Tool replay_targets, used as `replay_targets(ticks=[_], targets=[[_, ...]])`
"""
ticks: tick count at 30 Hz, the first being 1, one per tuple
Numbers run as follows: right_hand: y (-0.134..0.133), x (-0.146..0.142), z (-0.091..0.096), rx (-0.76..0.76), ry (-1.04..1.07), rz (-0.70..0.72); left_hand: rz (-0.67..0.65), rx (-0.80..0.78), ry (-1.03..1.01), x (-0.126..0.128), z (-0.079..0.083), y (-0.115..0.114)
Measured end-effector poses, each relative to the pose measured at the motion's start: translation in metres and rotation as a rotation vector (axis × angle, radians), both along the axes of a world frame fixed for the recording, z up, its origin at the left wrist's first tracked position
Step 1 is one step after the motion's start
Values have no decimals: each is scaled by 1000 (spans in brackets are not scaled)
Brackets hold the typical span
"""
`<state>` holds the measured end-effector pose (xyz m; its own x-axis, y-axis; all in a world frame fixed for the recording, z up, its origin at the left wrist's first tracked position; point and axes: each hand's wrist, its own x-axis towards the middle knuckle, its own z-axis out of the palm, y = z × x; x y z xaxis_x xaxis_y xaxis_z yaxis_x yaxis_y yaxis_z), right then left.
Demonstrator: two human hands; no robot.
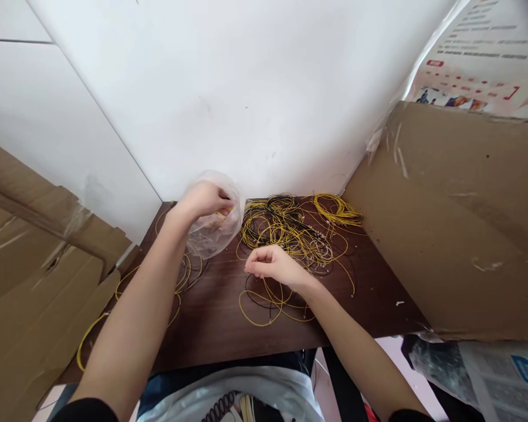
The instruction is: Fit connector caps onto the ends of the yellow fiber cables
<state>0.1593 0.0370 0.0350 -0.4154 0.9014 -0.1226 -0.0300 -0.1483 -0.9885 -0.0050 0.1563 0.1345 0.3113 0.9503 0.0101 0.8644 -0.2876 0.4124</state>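
My left hand [206, 199] reaches into the mouth of a clear plastic bag [211, 240] at the back left of the table. Its fingers are curled together, with a bit of yellow showing by the fingertips; what they grip is too small to name. My right hand [277, 266] hovers over the middle of the table, thumb and fingers pinched. Whether something tiny sits in that pinch is unclear. Just beyond it lies a tangled heap of yellow and black wires [286, 225] with small light-coloured ends. Looser wires [264, 305] spread below the right hand.
A coiled bundle of yellow wire [337, 210] rests at the back right of the brown table [220, 328]. More wires [187, 275] lie under my left forearm. Cardboard walls [422, 223] flank the table on both sides, and a white panel [255, 105] closes the back.
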Motion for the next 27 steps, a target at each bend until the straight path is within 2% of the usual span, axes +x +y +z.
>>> replay_targets(ticks=[2, 4, 7, 10, 14, 16, 20, 23, 27], targets=[[0, 0, -1, 14, 3, 8, 12, -34, -111, -9, 8, -17], [-1, 1, -2, 27, -1, 16, 101, -41, -219, -16, 16, -36], [-1, 1, -1, 37, -17, 18, 166, -71, -322, -24, 16, -69], [-1, 2, 0, 37, -33, 2, 88, -144, -369, -26, -6, -104], [1, 3, -4, 86, -82, -37, -61, -205, -423, -24, -51, -137], [2, 3, -9, 146, -164, -75, -58, -157, -360, -24, -72, -142], [4, 6, -14, 277, -345, -147, -40, 115, -134, -26, -101, -133], [5, 9, -12, 294, -388, -178, -29, 189, -14, -25, -110, -125], [5, 10, -10, 278, -371, -157, 20, 217, 64, -20, -114, -121]])
